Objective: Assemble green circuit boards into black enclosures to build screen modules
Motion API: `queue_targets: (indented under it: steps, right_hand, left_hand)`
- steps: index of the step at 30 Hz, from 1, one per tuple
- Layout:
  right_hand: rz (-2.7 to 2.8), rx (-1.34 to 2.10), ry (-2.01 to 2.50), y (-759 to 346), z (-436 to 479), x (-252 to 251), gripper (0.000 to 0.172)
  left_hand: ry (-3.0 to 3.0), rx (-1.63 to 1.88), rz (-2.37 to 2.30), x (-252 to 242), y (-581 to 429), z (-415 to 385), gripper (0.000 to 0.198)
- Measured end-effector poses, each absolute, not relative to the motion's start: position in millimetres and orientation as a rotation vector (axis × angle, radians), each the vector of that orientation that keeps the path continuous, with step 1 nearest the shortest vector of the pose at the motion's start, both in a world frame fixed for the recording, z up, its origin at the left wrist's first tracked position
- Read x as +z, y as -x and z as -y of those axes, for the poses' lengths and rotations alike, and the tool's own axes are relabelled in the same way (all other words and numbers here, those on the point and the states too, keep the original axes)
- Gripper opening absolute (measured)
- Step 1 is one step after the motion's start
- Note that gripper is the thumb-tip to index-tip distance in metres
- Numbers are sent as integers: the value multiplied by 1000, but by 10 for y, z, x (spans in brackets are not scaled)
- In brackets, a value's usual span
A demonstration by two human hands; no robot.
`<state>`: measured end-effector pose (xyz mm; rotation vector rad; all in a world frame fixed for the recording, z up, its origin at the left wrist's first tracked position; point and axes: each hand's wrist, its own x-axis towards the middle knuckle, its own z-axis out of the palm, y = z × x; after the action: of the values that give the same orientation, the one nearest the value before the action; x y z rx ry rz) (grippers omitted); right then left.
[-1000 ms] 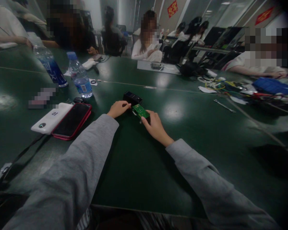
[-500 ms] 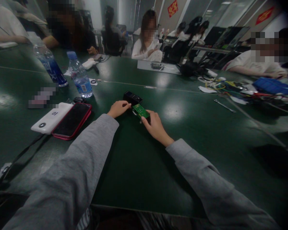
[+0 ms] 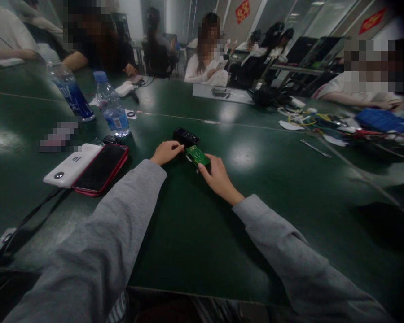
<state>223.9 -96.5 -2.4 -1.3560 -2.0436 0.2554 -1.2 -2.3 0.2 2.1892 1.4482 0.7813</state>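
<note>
My right hand grips a green circuit board, thumb on its near edge and fingers along its right end. The board is held face up, just in front of a small black box on the table. A pale part shows under the board's left edge. My left hand is closed at the board's left side, its fingertips close against the near side of the black box. What lies between those fingertips is hidden.
To the left are a phone in a red case, a white power bank and two bottles, one a clear water bottle. A wrench and tangled wires lie to the right. Several people sit around the green table.
</note>
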Motion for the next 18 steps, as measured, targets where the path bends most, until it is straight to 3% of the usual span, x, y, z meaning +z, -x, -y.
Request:
queue_targets:
  steps: [18]
  right_hand:
    - [2048,259,1365,-2240,981,-5,55]
  left_hand:
    - [-2180,746,-1441,50,6,59,36]
